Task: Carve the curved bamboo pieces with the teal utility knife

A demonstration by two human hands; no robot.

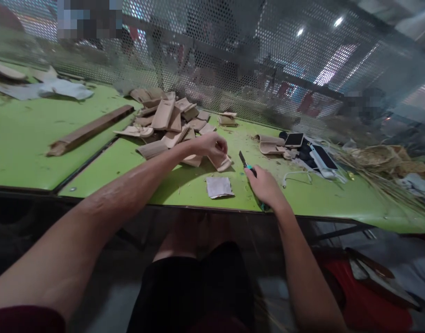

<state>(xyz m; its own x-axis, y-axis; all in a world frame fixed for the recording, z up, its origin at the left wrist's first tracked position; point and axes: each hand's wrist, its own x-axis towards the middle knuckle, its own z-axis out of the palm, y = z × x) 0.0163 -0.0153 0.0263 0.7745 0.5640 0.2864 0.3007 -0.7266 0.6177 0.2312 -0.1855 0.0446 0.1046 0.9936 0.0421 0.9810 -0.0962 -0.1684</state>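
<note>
My right hand [263, 184] is closed round a utility knife [246, 163], its dark blade out and pointing up and away to the left. My left hand [212, 144] has its fingers curled in a pinch at the upper edge of a curved tan piece [221, 163] that looks like bamboo or dried stalk. A heap of similar tan pieces [164, 115] lies behind and left of that hand. Between the hands, near the table's front edge, is a small greyish-white square piece [219, 187], touched by neither.
The green table [94, 178] has a dark seam on the left. A long brown stalk [90, 129] lies there, with white paper [65, 89] behind. To the right are phone-like devices [323, 158], a white cable [297, 175] and thin strips [386, 178]. A perforated metal screen [229, 60] stands behind.
</note>
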